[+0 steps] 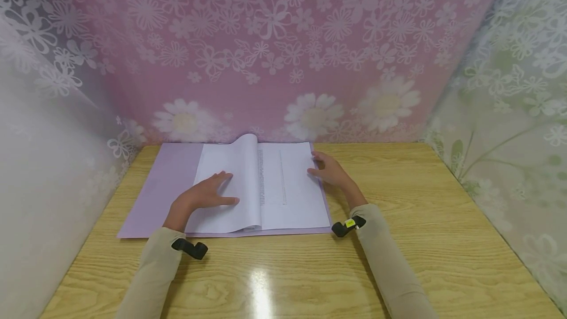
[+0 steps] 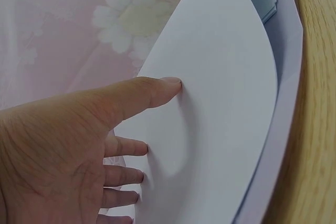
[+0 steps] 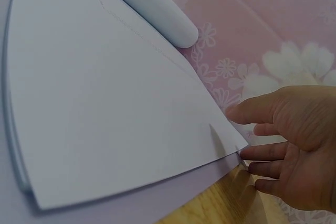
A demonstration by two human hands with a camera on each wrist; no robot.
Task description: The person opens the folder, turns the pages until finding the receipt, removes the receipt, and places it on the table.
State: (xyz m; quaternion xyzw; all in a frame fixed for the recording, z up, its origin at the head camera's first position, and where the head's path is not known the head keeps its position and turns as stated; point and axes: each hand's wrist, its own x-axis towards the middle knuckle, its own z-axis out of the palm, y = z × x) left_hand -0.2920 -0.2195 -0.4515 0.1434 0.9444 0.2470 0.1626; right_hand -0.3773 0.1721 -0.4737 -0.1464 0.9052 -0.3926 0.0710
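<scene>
A lilac folder (image 1: 170,176) lies spread on the table with a stack of white sheets inside. The turned sheets (image 1: 226,156) bulge into a rounded curl near the middle. On these sheets rests my left hand (image 1: 199,196), fingers spread and thumb extended, with the fingertips at the paper in the left wrist view. The right-hand page (image 1: 299,201) carries faint lines of print. At its far right edge is my right hand (image 1: 333,170). In the right wrist view the loosely bent fingers (image 3: 265,151) reach the page corner, and the thumb lies apart from them.
The wooden table (image 1: 421,220) extends right of the folder and in front of it. A pink flowered curtain (image 1: 266,73) stands close behind the folder's back edge, with pale patterned sheets at both sides. Black camera mounts (image 1: 190,248) sit on both wrists.
</scene>
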